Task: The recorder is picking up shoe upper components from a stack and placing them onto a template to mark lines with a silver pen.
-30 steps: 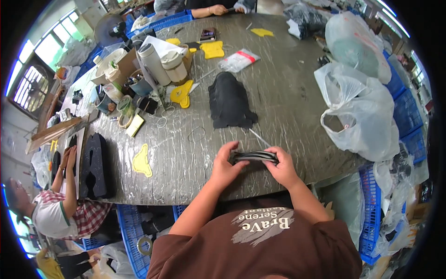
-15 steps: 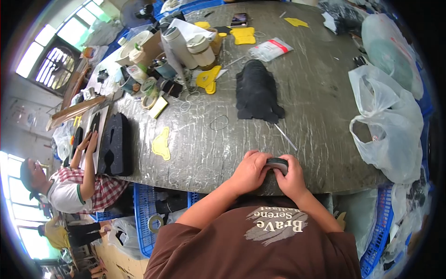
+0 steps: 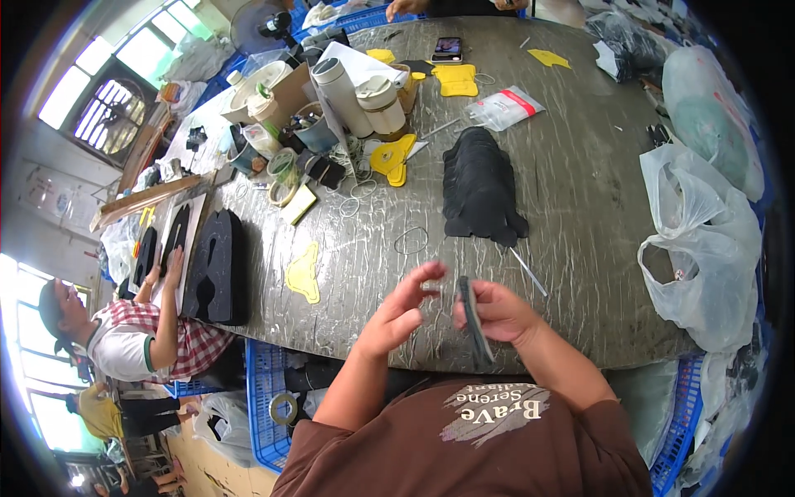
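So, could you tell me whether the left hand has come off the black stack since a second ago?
Yes. The left hand has let go and opened leftwards above the table edge; the right hand alone holds the black stack.

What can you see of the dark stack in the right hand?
The thin stack of dark flat pieces is seen edge-on, a narrow black-grey strip tilted near upright, over the near edge of the grey table. It looks like layered sheet material, leather or foam; which one cannot be told. The right hand grips it around the middle. The left hand is open beside it, not touching.
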Demonstrator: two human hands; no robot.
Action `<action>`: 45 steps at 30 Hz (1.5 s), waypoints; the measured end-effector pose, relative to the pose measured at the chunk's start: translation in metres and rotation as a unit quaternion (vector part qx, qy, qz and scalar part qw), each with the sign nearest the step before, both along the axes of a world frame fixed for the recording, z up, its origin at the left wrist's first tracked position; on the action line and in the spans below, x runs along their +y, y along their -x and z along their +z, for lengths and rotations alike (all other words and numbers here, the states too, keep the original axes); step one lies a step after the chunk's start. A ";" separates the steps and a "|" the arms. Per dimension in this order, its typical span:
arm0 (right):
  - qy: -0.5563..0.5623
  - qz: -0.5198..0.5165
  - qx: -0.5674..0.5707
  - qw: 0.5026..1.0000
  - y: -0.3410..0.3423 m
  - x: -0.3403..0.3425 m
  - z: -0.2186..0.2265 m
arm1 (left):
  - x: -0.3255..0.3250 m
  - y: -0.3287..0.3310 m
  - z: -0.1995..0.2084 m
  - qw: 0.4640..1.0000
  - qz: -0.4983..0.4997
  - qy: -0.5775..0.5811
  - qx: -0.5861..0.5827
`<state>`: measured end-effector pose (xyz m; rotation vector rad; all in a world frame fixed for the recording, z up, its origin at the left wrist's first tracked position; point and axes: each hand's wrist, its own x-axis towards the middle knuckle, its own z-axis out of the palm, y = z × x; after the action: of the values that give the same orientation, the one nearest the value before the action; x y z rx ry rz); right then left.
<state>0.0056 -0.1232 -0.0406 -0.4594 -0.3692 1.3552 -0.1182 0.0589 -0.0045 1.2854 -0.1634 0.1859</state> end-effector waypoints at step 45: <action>0.418 -0.232 -0.777 0.410 -0.011 -0.039 0.009 | 0.139 0.038 -0.028 0.476 0.560 -0.574 0.360</action>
<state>0.0163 -0.1622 -0.0319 -2.5156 -0.9269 -0.0295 -0.1562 0.1982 -0.0324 2.5355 1.6656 0.7044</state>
